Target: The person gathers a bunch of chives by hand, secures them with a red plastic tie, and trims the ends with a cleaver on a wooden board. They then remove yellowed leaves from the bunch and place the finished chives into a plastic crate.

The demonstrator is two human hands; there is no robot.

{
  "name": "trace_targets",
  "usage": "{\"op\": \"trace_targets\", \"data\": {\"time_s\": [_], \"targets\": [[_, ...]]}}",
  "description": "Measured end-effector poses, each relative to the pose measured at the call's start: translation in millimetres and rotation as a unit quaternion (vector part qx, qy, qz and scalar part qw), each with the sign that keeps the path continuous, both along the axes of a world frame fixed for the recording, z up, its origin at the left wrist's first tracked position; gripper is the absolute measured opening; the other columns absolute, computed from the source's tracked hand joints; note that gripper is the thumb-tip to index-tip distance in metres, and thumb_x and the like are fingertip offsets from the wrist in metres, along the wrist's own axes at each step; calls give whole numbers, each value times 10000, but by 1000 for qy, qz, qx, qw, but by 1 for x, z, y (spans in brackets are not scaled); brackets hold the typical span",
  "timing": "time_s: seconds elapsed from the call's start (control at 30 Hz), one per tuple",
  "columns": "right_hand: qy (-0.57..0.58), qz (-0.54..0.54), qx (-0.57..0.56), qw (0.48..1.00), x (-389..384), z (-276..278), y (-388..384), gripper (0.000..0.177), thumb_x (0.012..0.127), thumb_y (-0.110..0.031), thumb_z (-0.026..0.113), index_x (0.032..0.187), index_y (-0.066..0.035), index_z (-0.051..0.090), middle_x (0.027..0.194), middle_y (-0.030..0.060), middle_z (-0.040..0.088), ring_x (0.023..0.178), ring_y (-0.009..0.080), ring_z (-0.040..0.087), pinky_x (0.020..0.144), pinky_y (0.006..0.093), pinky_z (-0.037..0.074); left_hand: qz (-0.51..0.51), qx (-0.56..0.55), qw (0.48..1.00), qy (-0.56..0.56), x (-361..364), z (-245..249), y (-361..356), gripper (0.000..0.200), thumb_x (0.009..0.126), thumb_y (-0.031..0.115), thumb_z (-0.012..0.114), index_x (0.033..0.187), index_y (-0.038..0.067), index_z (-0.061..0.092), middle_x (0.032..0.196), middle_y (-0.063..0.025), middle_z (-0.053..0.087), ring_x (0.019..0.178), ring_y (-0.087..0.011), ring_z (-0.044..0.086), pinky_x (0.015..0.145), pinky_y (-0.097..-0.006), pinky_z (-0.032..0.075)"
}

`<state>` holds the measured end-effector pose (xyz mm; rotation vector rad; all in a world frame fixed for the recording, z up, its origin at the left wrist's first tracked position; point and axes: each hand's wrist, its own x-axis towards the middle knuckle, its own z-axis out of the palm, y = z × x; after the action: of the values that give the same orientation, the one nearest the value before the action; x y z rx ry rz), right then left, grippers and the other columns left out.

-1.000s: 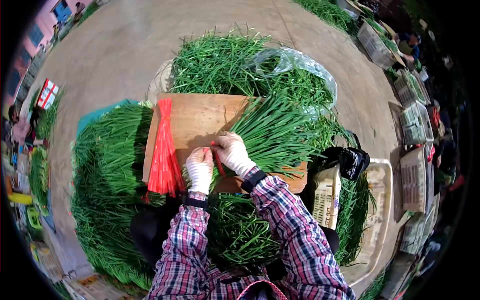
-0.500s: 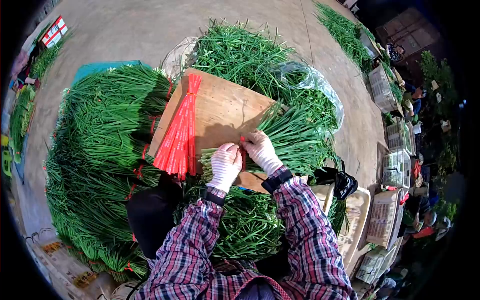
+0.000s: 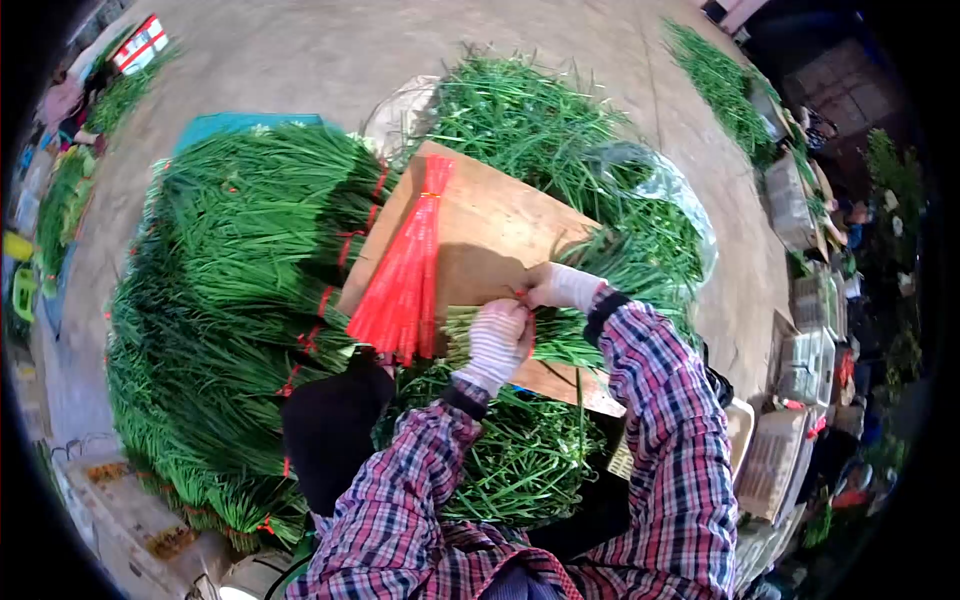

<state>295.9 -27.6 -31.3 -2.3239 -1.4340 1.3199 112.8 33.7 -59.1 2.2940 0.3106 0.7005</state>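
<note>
Left hand (image 3: 497,340): gloved, at the near edge of the wooden board (image 3: 490,225), fingers curled tight around the stem end of the chive bunch (image 3: 566,338).
Right hand (image 3: 560,288): gloved, just beyond my left on the board, fingers closed and pinching the red tie (image 3: 528,312) where the two hands meet.
Chive bunch: lying across the board's near right corner, stems under my left hand, leaves running off the right edge.
Red tie: only a sliver shows, between my hands and against the stems.
Spare ties (image 3: 405,280): a red sheaf flat on the board's left side, apart from both hands.
Tied bundles (image 3: 240,250): stacked left of the board.
Loose chives (image 3: 530,120): heaped beyond the board's far edge.
</note>
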Motion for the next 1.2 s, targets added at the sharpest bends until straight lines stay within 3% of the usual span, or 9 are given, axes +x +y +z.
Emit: {"op": "trace_targets", "data": {"time_s": [0.17, 0.2, 0.23, 0.3, 0.4, 0.47, 1.03, 1.1, 1.2], "targets": [[-123, 330, 8, 936, 28, -39, -1, 313, 833, -284, 601, 1057, -89, 701, 1030, 160, 693, 979, 318, 651, 883, 368, 512, -124, 169, 937, 279, 22, 18, -3, 149, 788, 177, 586, 746, 109, 712, 797, -114, 690, 731, -275, 682, 637, -438, 535], [-21, 72, 9, 997, -1, 18, 3, 267, 837, -203, 618, 1046, -55, 696, 974, 148, 710, 882, 294, 685, 789, 371, 534, -104, 167, 951, 238, 38, -7, -14, 160, 791, 168, 583, 770, 94, 723, 776, -127, 691, 696, -266, 677, 577, -441, 519], [-106, 289, 112, 945, 24, -25, -3, 265, 842, -231, 624, 1022, -54, 702, 954, 168, 707, 873, 312, 682, 784, 371, 528, -152, 274, 914, 259, 30, 18, -9, 171, 781, 157, 581, 771, 77, 732, 742, -125, 690, 642, -251, 664, 520, -428, 489], [-35, 36, -38, 998, 0, 20, 2, 263, 847, -242, 625, 1000, -44, 704, 972, 207, 692, 883, 333, 682, 775, 384, 514, -268, 276, 884, 265, 41, 32, -9, 169, 765, 166, 591, 773, 81, 738, 734, -100, 693, 635, -254, 661, 498, -427, 463], [23, 77, -14, 997, 61, -92, -22, 249, 816, -236, 664, 936, -21, 701, 851, 155, 700, 770, 226, 658, 720, 349, 506, -296, 266, 876, 272, 45, 42, -13, 173, 771, 174, 595, 798, 80, 738, 763, -104, 695, 668, -263, 663, 528, -435, 470], [104, 3, -29, 994, 11, 1, -3, 264, 791, -256, 699, 929, -31, 706, 766, 106, 680, 724, 179, 620, 691, 333, 502, -300, 254, 877, 276, 47, 42, -15, 178, 775, 180, 598, 816, 79, 738, 782, -107, 696, 691, -268, 665, 547, -440, 474], [-45, 288, 152, 944, -46, 25, 20, 278, 878, -290, 569, 927, -62, 720, 948, 192, 695, 899, 364, 657, 815, 437, 510, -304, 250, 835, 385, 58, 59, -36, 250, 806, 226, 619, 963, 70, 737, 946, -132, 707, 879, -316, 678, 716, -485, 511], [-113, 262, 180, 941, -43, 33, 23, 282, 882, -295, 565, 893, -54, 712, 897, 177, 702, 821, 364, 663, 754, 431, 519, -286, 276, 810, 431, 57, 63, -35, 262, 810, 231, 622, 980, 69, 737, 965, -135, 709, 901, -322, 680, 736, -491, 515], [95, -216, 344, 909, -63, 94, 6, 195, 902, -180, 601, 947, -22, 706, 860, 93, 704, 734, 160, 624, 688, 320, 506, -273, 339, 755, 490, 58, 65, -31, 280, 816, 239, 626, 1006, 67, 737, 994, -139, 711, 934, -330, 682, 766, -499, 522]]}}
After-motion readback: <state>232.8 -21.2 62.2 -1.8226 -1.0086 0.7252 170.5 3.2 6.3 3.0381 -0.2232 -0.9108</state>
